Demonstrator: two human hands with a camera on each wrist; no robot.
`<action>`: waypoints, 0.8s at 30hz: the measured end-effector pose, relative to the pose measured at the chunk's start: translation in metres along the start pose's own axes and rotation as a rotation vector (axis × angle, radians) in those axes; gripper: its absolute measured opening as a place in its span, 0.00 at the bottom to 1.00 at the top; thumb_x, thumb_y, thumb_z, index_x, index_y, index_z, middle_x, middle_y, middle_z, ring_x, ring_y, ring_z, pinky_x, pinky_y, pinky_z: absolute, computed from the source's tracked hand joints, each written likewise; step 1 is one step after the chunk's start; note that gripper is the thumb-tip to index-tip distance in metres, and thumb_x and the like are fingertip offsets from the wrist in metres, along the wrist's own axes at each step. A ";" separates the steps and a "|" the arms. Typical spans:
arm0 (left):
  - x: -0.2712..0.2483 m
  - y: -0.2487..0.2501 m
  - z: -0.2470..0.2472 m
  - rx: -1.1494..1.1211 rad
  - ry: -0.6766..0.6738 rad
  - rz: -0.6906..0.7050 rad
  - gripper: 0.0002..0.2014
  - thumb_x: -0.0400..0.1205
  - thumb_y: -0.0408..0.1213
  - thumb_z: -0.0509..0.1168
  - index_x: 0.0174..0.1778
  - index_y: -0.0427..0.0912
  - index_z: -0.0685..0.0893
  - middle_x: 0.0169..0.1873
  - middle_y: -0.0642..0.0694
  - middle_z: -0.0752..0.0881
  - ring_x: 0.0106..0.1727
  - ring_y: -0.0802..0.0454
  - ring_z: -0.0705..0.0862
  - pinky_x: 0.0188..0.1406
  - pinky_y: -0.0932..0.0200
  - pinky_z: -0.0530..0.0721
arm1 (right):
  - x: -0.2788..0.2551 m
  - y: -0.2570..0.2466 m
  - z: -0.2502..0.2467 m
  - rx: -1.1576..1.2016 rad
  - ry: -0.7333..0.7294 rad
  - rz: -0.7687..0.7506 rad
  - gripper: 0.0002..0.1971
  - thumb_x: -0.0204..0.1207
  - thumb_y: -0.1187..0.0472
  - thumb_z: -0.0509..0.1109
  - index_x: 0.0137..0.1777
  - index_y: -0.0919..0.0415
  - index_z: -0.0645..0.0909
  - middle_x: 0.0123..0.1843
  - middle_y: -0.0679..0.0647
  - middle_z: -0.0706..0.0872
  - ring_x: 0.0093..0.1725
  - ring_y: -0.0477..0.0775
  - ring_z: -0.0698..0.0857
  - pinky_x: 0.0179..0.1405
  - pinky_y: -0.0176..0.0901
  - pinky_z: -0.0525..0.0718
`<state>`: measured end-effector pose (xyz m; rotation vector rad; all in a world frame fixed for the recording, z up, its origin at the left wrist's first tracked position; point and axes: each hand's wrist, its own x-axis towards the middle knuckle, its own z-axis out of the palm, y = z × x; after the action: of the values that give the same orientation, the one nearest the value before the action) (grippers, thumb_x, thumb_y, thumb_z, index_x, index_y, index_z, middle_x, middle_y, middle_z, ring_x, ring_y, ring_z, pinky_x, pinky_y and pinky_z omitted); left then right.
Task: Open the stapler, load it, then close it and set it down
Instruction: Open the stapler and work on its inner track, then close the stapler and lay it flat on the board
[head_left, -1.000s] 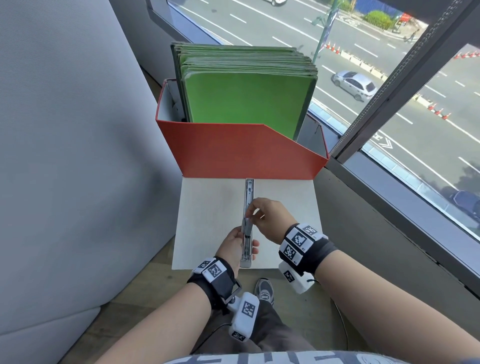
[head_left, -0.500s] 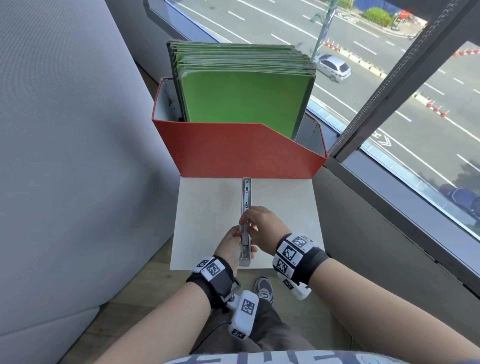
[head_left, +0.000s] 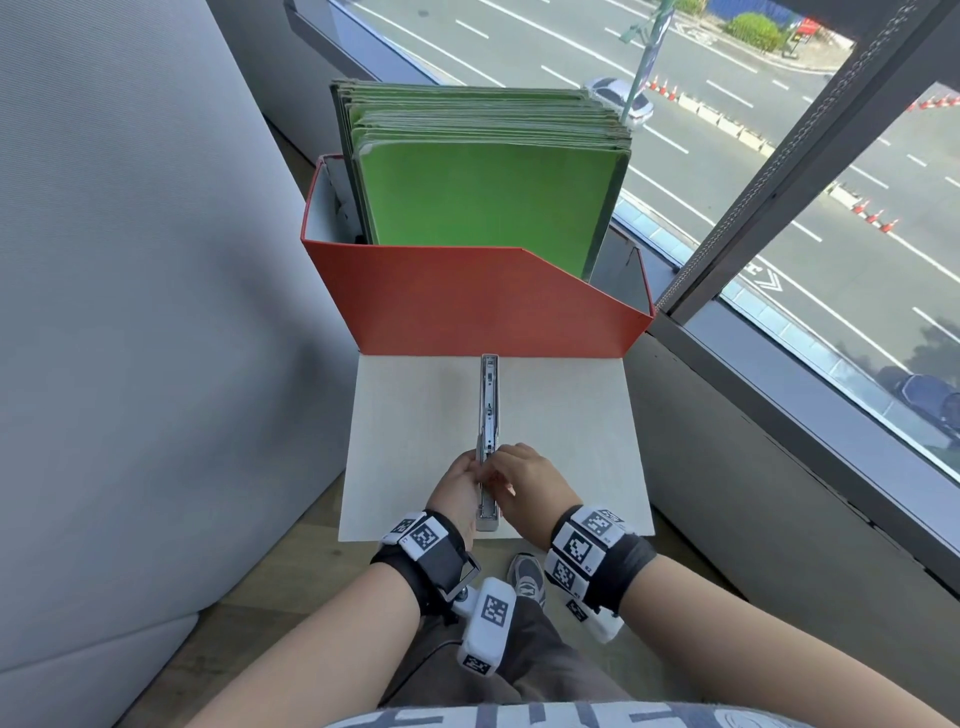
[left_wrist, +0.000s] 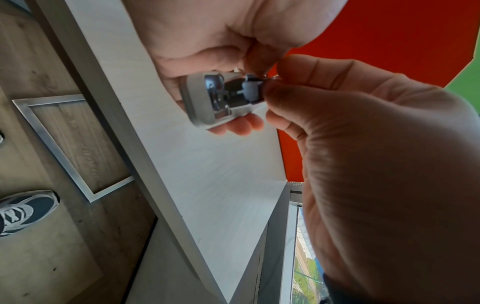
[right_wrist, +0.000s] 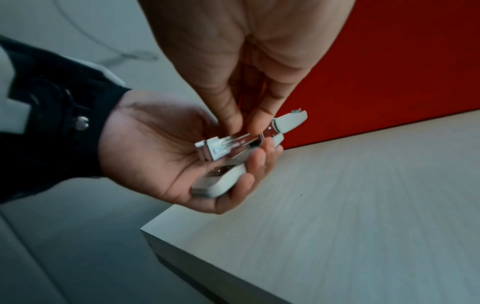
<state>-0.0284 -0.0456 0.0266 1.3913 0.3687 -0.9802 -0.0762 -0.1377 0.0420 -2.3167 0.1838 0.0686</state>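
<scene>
The stapler is swung open into one long strip, white-grey plastic with a chrome magazine, pointing away from me above the white table. My left hand cradles its near half in the palm, fingers curled up round the base. My right hand comes from above, and its thumb and forefinger pinch the metal magazine. The left wrist view shows the stapler's near end between the left hand and the right hand. Any staples under the fingertips are hidden.
A red file box packed with green folders stands at the table's far edge, just past the stapler's tip. A grey padded wall is on the left, a window sill on the right. Wooden floor and my shoe lie below the near edge.
My right hand has slid along the magazine toward me, from the stapler's middle to its near half. The left hand keeps its hold, and both hands sit a little nearer the table's front edge.
</scene>
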 end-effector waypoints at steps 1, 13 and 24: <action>0.000 0.000 0.000 -0.004 0.003 -0.007 0.13 0.81 0.26 0.52 0.46 0.44 0.80 0.38 0.44 0.82 0.40 0.53 0.81 0.37 0.61 0.76 | -0.001 0.001 0.001 -0.006 0.000 0.000 0.09 0.69 0.79 0.66 0.41 0.68 0.84 0.40 0.63 0.88 0.43 0.62 0.81 0.42 0.47 0.81; 0.000 -0.002 0.000 -0.031 0.013 -0.069 0.14 0.85 0.31 0.47 0.53 0.41 0.79 0.32 0.39 0.83 0.26 0.48 0.80 0.26 0.59 0.78 | 0.025 0.008 -0.035 0.184 0.139 0.305 0.05 0.75 0.66 0.69 0.49 0.61 0.85 0.45 0.55 0.91 0.42 0.52 0.88 0.46 0.42 0.87; -0.008 -0.015 -0.003 0.014 -0.005 -0.116 0.18 0.83 0.28 0.46 0.47 0.45 0.81 0.29 0.40 0.84 0.28 0.45 0.79 0.27 0.58 0.78 | 0.106 0.029 -0.058 0.453 0.039 0.597 0.12 0.82 0.68 0.61 0.61 0.72 0.81 0.47 0.66 0.86 0.40 0.62 0.86 0.53 0.62 0.88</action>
<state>-0.0434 -0.0387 0.0221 1.3926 0.4439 -1.0829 0.0234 -0.2117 0.0496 -1.7484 0.8187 0.2537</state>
